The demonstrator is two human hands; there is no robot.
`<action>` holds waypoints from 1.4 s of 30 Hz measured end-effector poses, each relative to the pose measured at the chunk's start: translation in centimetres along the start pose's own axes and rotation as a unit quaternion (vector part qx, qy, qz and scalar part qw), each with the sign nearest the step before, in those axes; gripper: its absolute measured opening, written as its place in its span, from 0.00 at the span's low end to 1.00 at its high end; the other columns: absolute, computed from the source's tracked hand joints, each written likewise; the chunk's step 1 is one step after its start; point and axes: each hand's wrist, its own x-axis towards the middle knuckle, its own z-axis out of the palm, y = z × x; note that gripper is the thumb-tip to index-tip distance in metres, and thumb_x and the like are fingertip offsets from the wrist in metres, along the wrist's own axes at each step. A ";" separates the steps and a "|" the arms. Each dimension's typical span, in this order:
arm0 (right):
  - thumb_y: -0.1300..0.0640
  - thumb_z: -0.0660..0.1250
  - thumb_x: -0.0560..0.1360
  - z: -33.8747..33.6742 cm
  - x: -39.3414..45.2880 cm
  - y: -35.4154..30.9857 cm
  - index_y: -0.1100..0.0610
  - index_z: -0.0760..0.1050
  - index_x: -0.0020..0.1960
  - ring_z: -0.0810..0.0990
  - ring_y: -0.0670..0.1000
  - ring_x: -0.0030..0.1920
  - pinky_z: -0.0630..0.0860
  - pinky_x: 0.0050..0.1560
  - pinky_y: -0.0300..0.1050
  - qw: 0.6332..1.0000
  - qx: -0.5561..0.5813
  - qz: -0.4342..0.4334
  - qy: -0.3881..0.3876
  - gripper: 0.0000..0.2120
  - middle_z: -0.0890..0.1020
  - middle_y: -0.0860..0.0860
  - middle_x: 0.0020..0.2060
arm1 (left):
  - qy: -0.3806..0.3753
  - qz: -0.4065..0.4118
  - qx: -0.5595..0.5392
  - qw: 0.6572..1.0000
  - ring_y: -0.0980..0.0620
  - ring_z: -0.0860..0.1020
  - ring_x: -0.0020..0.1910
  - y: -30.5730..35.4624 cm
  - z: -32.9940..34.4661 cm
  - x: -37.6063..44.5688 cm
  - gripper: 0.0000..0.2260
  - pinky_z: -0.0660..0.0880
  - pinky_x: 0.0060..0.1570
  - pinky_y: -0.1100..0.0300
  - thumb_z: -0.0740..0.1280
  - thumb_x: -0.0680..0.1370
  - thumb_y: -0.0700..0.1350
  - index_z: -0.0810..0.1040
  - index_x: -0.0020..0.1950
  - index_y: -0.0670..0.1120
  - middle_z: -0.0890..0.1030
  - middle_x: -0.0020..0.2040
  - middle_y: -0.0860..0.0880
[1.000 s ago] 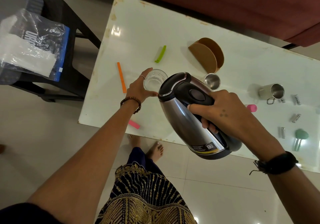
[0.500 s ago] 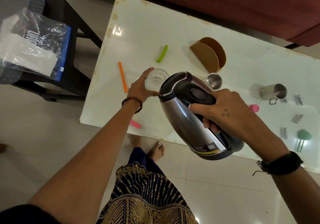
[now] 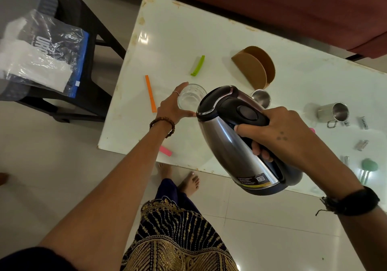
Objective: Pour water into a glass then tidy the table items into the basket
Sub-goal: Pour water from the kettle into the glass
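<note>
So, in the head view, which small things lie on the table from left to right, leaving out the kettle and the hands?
Orange stick → green clip → glass → brown holder → steel cup → steel mug → green sponge.

Brown bead bracelet and finger ring on the left; black wristband right; dotted mark; navy, gold-embroidered garment; bare feet.

A plastic bag lies on a black stool left of the table. Red sofa stands behind.
</note>
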 end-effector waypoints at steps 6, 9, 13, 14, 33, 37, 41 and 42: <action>0.57 0.67 0.68 -0.1 0.0 -0.5 0.56 0.71 0.25 0.69 0.42 0.15 0.69 0.19 0.29 1.000 0.007 0.004 0.002 0.14 0.75 0.49 0.15 | -0.001 -0.009 -0.004 1.000 0.47 0.69 0.66 0.2 -0.1 -0.1 0.40 0.67 0.65 0.55 0.76 0.64 0.41 0.61 0.71 0.54 0.72 0.67 0.52; 0.56 0.67 0.68 0.0 0.0 -0.6 0.56 0.71 0.25 0.68 0.42 0.14 0.69 0.19 0.30 1.000 0.006 0.004 0.002 0.14 0.75 0.49 0.15 | -0.004 -0.012 -0.002 1.000 0.47 0.70 0.66 0.3 -0.1 -0.2 0.39 0.67 0.64 0.55 0.76 0.65 0.41 0.61 0.71 0.54 0.73 0.67 0.51; 0.56 0.67 0.69 0.1 0.0 -0.8 0.55 0.70 0.24 0.68 0.42 0.14 0.69 0.19 0.29 1.000 0.007 0.005 -0.001 0.15 0.74 0.48 0.14 | -0.003 -0.021 -0.005 1.000 0.47 0.71 0.65 0.3 -0.1 -0.2 0.39 0.68 0.62 0.57 0.76 0.65 0.42 0.61 0.71 0.56 0.74 0.65 0.50; 0.56 0.67 0.69 0.1 0.0 -0.9 0.56 0.70 0.25 0.68 0.42 0.14 0.69 0.19 0.29 1.000 0.005 0.005 -0.002 0.15 0.74 0.48 0.14 | -0.003 -0.024 -0.006 1.000 0.47 0.71 0.64 0.3 -0.1 -0.2 0.38 0.69 0.62 0.56 0.75 0.65 0.43 0.61 0.71 0.56 0.74 0.65 0.50; 0.57 0.67 0.70 0.6 0.2 -1.1 0.57 0.70 0.28 0.69 0.42 0.14 0.69 0.19 0.29 1.000 0.003 0.016 -0.012 0.14 0.75 0.48 0.15 | -0.006 -0.014 0.019 1.000 0.45 0.71 0.65 0.3 -0.2 -0.1 0.38 0.68 0.63 0.54 0.74 0.66 0.44 0.61 0.71 0.55 0.74 0.66 0.50; 0.57 0.67 0.70 0.6 0.2 -1.0 0.56 0.70 0.27 0.69 0.42 0.14 0.69 0.20 0.29 1.000 -0.002 0.006 -0.013 0.14 0.75 0.48 0.15 | -0.006 -0.013 0.021 1.000 0.45 0.70 0.65 0.3 -0.1 -0.2 0.38 0.68 0.63 0.54 0.74 0.66 0.43 0.60 0.72 0.55 0.73 0.66 0.50; 0.57 0.66 0.71 0.5 0.4 -1.2 0.58 0.69 0.27 0.69 0.42 0.14 0.68 0.19 0.28 0.999 0.001 0.028 -0.022 0.16 0.73 0.47 0.13 | -0.008 -0.012 0.021 1.000 0.46 0.70 0.66 0.4 -0.2 -0.1 0.39 0.67 0.63 0.56 0.75 0.66 0.43 0.60 0.72 0.54 0.73 0.67 0.50; 0.56 0.66 0.72 0.5 0.4 -1.2 0.58 0.70 0.27 0.69 0.42 0.14 0.68 0.19 0.28 0.999 -0.001 0.032 -0.025 0.16 0.73 0.47 0.13 | -0.009 -0.012 0.022 1.000 0.46 0.70 0.66 0.4 -0.2 -0.2 0.39 0.67 0.63 0.55 0.75 0.66 0.43 0.60 0.72 0.54 0.72 0.67 0.50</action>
